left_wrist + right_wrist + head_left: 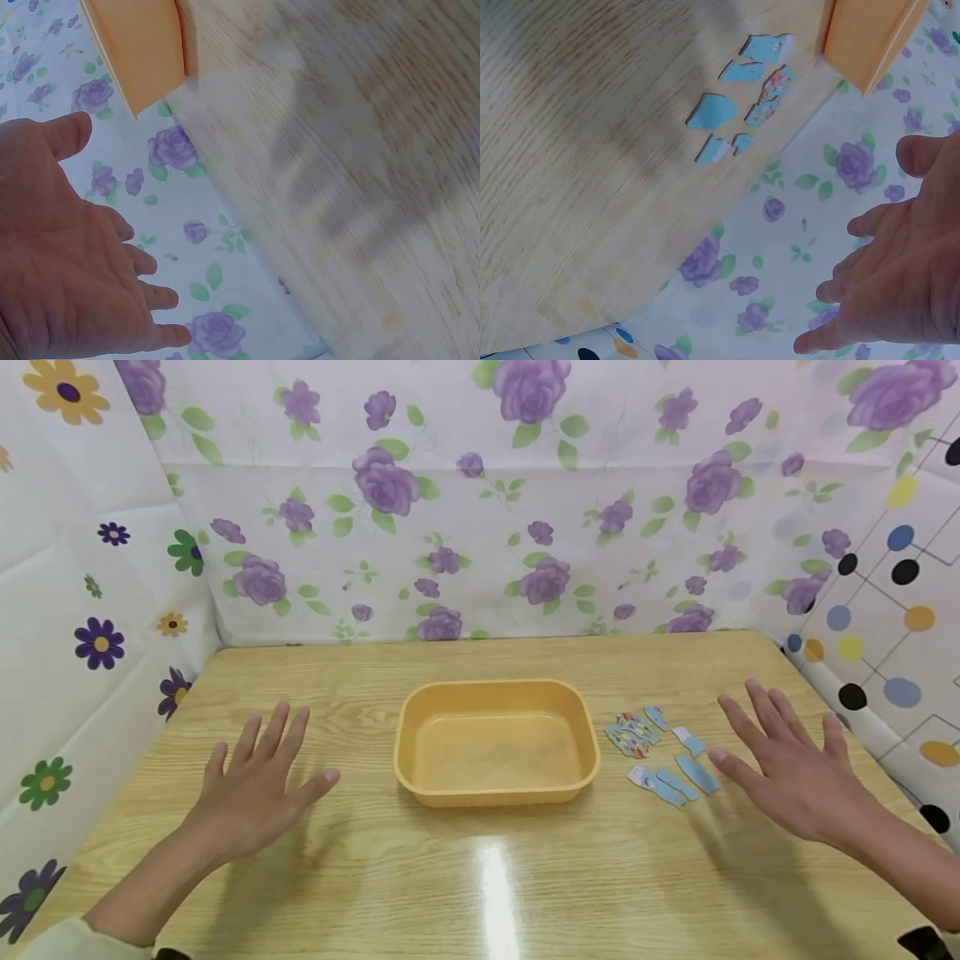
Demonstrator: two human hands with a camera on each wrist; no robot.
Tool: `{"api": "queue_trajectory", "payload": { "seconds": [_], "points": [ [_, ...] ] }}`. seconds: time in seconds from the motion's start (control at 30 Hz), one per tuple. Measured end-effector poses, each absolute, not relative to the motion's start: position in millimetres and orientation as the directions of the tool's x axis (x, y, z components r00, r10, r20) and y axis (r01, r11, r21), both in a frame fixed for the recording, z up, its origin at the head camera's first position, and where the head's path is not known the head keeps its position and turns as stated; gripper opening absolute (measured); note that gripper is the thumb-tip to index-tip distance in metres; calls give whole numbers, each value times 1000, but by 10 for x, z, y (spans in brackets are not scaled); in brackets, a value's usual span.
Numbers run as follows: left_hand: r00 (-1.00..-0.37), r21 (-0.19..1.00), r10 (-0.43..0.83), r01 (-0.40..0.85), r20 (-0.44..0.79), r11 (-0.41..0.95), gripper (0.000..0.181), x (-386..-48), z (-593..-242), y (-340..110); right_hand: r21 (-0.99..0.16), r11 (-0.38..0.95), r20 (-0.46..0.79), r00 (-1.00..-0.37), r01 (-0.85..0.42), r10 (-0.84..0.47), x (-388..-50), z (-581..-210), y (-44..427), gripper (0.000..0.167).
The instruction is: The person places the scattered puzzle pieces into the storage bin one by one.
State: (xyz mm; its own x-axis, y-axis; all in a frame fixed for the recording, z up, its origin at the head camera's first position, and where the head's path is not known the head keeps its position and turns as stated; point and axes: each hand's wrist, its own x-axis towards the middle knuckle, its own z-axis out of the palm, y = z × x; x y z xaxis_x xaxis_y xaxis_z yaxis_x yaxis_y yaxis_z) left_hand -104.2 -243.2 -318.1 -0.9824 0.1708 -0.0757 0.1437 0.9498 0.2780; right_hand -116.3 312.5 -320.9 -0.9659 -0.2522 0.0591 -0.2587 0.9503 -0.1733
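An orange-yellow plastic basin (pixel 495 797) stands mid-table, with only its bare floor showing inside. To its right lie several flat, light-blue puzzle pieces (pixel 697 774) with wavy edges; a few carry a colourful pattern (pixel 632 735). My left hand (pixel 247 793) hovers over the table left of the basin, fingers spread, holding nothing. On the other side my right hand (pixel 795 768) is held above the table just right of the pieces, fingers spread and touching nothing. The right wrist view shows the same pieces (pixel 712 112) lying apart from that hand (pixel 900 262).
The wooden table (pixel 360 877) reaches back to a white cloth (pixel 480 552) with purple flowers. A flower-print cloth (pixel 45 693) hangs along the left side, and one with coloured dots (pixel 885 635) along the right.
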Motion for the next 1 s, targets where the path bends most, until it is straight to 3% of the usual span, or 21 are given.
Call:
{"api": "queue_trajectory", "payload": {
  "seconds": [0.3, 1.0],
  "points": [
    [-981, 290, 185, 160, -59, 944, 89, -1076, -3172, -2343, -182, 952, 10, -968, -247, -249, -1251, -3232, 3126, 72],
    [-977, 316, 207, 182, -45, 931, 89, -1095, -3170, -2196, -348, 894, -4, -954, -281, -301, -1500, -3451, 3347, 78]
  ]
}}
